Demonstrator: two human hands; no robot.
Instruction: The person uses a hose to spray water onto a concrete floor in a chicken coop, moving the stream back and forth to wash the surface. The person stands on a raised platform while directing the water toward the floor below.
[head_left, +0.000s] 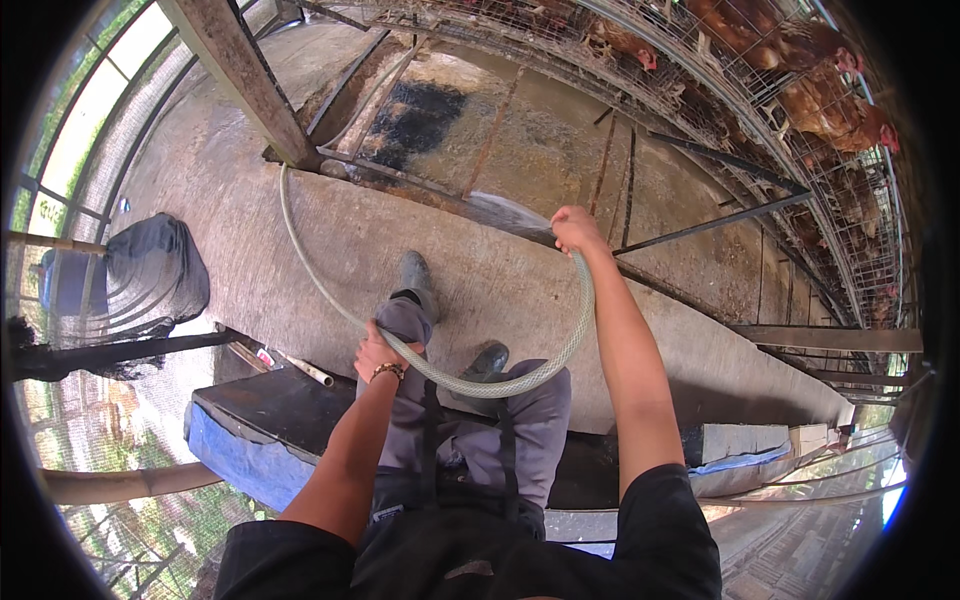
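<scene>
A clear braided hose (517, 384) loops in front of my legs. My right hand (576, 229) grips it near its outlet, with the arm stretched forward. From there a spray of water (510, 212) shoots leftward over the edge of the concrete walkway (337, 225) onto the wet lower floor (525, 142). At my left knee, my left hand (381, 352) is closed around the same hose farther back. Beyond that hand the hose curves over the walkway to the foot of a post (247, 82). A dark wet patch (416, 120) marks the lower floor.
Wire cages (795, 112) holding several brown hens (832, 105) run along the upper right, above metal braces (720, 221). A dark sack (157, 262) stands at the left. Beside my legs is a black-topped ledge (277, 412) with blue sheeting (240, 454). A pipe piece (309, 370) lies nearby.
</scene>
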